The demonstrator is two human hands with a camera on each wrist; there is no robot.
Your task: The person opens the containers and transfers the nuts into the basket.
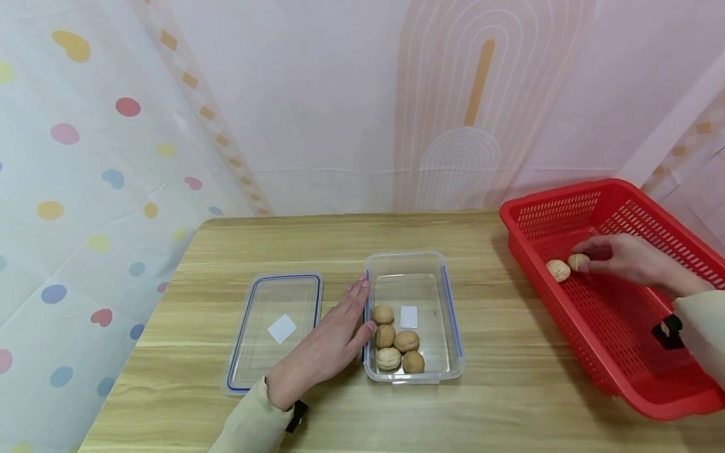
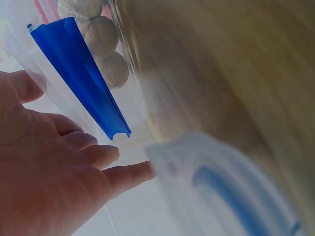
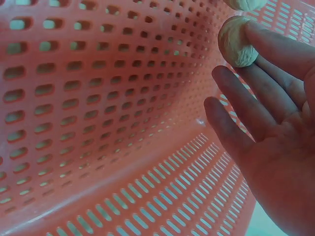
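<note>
My right hand (image 1: 634, 261) reaches into the red plastic basket (image 1: 566, 333) and pinches a walnut (image 1: 578, 262) between thumb and fingers. Another walnut (image 1: 558, 270) lies just to the left of it in the basket. In the right wrist view the pinched walnut (image 3: 237, 42) sits at the fingertips, with the lower fingers spread. My left hand (image 1: 334, 333) rests with straight fingers along the left side of a clear plastic box (image 1: 433, 296). Several walnuts (image 1: 406, 341) lie in the near left part of that box. The left wrist view shows the box's blue side clip (image 2: 81, 76) beside the fingers.
A clear lid (image 1: 260, 352) with a blue seal and a white label lies left of the box, partly behind the left forearm. All stand on a wooden table (image 1: 481, 402). A patterned cloth (image 1: 328, 107) hangs behind its far edge.
</note>
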